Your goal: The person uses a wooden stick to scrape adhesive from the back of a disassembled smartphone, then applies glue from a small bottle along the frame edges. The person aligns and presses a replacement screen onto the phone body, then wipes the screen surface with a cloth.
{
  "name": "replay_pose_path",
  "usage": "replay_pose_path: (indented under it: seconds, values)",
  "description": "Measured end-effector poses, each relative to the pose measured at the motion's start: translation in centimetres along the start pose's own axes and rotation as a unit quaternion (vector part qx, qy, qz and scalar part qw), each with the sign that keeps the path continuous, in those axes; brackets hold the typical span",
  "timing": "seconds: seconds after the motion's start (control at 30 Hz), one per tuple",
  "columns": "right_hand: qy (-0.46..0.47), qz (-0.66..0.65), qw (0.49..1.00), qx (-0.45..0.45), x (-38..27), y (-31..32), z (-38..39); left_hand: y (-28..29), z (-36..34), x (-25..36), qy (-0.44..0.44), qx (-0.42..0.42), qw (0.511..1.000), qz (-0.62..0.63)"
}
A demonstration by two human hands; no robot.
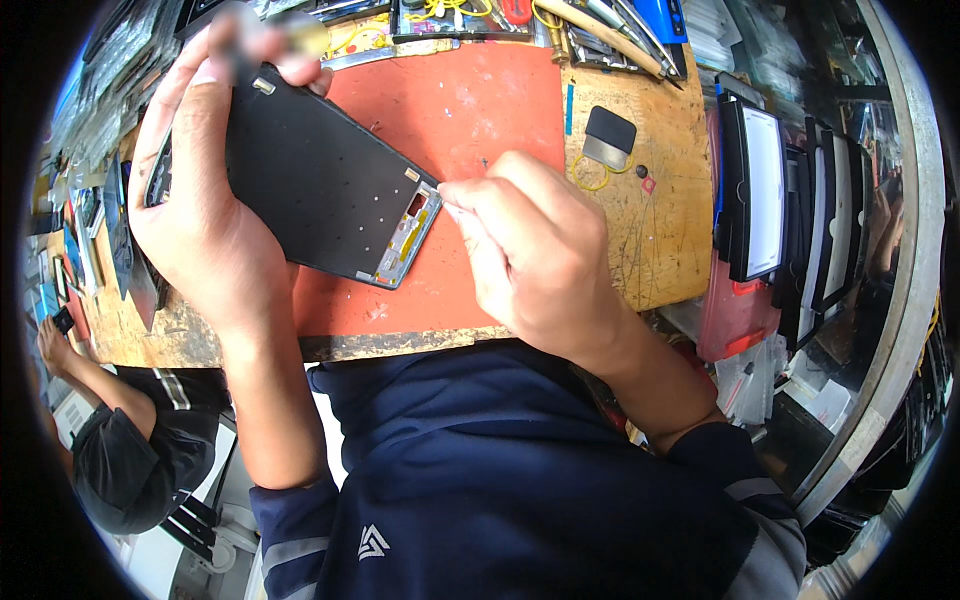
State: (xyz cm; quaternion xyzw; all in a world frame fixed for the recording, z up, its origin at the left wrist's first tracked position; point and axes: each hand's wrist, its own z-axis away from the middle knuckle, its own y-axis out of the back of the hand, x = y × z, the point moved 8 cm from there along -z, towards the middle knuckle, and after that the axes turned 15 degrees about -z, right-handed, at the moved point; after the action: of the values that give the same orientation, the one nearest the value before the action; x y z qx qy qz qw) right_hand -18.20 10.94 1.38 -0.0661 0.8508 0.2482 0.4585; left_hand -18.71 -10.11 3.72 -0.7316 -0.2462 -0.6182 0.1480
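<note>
My left hand is wrapped round a black phone frame, holding it tilted above an orange-red work mat. The frame's flat black face is turned up, with small light specks on it. Its lower right end shows a bare silver strip with yellowish patches and a reddish cut-out. My right hand is closed in a pinch at that end's right corner. Something pale shows between its thumb and finger, too small to make out. The fingertips of my left hand are partly blurred.
Tools and a wooden-handled piece fill trays along the bench's back edge. On the wooden bench lie a small black-and-grey plate and a yellow band. Boxes stand at the right. Another person sits at the lower left.
</note>
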Motion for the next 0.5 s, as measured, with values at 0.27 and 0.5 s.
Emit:
replay_pose_path:
  seconds: [0.27, 0.5]
  values:
    - [0.024, -0.037, 0.999, 0.032, -0.4, 0.3, -0.1, 0.4, 0.1, 0.1, -0.010, 0.027, 0.999, -0.023]
    - [-0.151, -0.108, 0.981, 0.062, 1.8, 0.4, 0.2, 0.3, 0.9, 0.5, -0.025, 0.015, 0.999, -0.018]
